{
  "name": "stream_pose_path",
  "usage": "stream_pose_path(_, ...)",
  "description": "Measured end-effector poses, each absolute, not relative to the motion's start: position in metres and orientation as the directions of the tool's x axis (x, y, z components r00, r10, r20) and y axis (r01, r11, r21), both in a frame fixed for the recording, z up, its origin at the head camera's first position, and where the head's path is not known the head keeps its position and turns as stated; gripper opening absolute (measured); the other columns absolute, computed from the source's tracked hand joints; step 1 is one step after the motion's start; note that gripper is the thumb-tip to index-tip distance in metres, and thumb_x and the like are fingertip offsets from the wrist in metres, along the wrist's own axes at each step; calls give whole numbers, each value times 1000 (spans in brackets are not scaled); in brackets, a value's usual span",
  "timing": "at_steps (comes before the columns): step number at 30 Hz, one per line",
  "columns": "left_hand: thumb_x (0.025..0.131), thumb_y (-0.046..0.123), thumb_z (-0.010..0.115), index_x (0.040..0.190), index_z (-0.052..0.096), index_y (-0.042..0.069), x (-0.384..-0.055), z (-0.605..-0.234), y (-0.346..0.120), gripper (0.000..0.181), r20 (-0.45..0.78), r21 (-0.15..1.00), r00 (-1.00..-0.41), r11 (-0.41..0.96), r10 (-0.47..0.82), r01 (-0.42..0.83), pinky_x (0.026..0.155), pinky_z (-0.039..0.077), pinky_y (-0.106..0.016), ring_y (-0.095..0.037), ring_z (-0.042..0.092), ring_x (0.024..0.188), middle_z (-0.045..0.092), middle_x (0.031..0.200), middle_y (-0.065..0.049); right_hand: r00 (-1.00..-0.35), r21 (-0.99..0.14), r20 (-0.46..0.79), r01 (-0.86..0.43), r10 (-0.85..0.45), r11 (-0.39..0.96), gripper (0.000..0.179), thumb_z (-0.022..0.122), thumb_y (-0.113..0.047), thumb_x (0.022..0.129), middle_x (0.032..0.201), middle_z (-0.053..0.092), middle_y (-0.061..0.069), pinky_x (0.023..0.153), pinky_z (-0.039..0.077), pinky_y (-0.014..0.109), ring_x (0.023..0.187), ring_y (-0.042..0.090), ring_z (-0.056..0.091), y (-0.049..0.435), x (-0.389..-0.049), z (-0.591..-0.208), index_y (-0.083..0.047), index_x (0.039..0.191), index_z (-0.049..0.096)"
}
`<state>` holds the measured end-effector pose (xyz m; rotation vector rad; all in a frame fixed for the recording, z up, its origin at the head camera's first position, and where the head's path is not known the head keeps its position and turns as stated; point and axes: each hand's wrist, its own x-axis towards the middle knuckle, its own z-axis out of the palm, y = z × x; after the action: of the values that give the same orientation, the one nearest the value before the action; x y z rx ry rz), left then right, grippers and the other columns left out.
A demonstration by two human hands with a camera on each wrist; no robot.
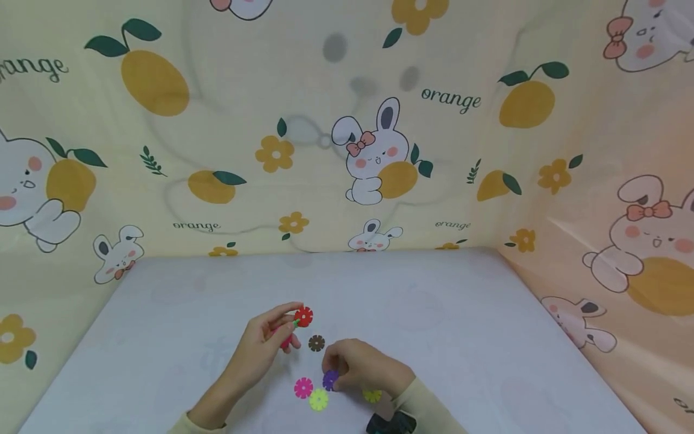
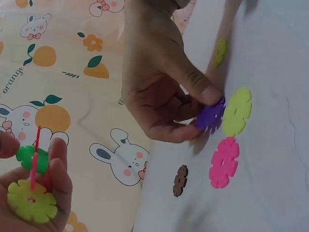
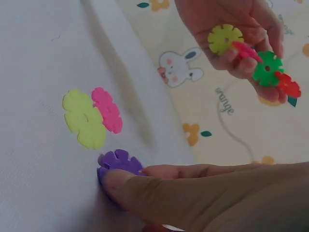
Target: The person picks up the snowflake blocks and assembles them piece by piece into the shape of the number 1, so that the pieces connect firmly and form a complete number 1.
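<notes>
My left hand is raised above the table and holds a short chain of slotted flower-shaped discs. In the right wrist view the chain shows a yellow disc, a pink disc, a green disc and a red disc joined at their slots. Low over the tabletop, my right hand pinches a purple disc between thumb and fingers. A second purple edge shows under the thumb; whether it is another disc I cannot tell. Beside it lie a pink disc and a yellow disc.
A brown disc lies between the hands. Another yellow disc sits partly behind my right wrist, near a black device. The white tabletop meets a printed cloth backdrop with rabbits and oranges.
</notes>
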<state>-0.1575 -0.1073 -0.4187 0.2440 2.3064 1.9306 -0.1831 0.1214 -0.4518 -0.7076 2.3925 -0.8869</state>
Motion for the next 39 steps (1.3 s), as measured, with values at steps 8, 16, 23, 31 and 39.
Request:
stream_pose_path(8,105,12,50,135,59,11,-156,-418,-110,32,30,984,-969,165,243,72,50,42,-19,-8,52,58,68,87,-9,-775,-735,-159,-322,-612,598,8,71,-11,94,83,63,-10,66,48,19,74,2,54,124,-189,-447,-19,93,68)
stream_pose_path(16,95,25,72,129,62,9,-159,-420,-109,39,43,979,-953,180,298,100,50,37,-18,-5,46,57,74,98,-17,-819,-853,-17,-287,-573,436,7,58,-13,102,80,67,8,57,45,19,63,7,54,128,-189,-431,-13,108,63)
stream_pose_path(23,90,22,78,125,65,3,-157,-420,-109,42,67,977,-941,170,332,130,60,47,-18,-5,56,67,74,101,-23,-862,-898,129,-311,-490,312,14,54,-16,105,84,64,10,57,47,21,62,4,51,126,-183,-419,-11,116,61)
stream_pose_path(31,91,21,76,124,66,0,-155,-418,-107,40,49,975,-943,189,329,117,59,47,-18,-8,60,69,75,105,-23,-869,-891,201,-354,-452,285,17,54,-14,105,88,66,16,62,53,26,64,6,54,123,-179,-413,-7,118,63)
stream_pose_path(39,93,24,74,124,67,1,-155,-418,-107,40,38,980,-938,169,346,102,55,47,-19,-5,53,59,75,101,-24,-868,-879,196,-361,-456,310,17,56,-11,103,89,69,14,64,55,27,65,8,57,120,-175,-412,-11,118,64)
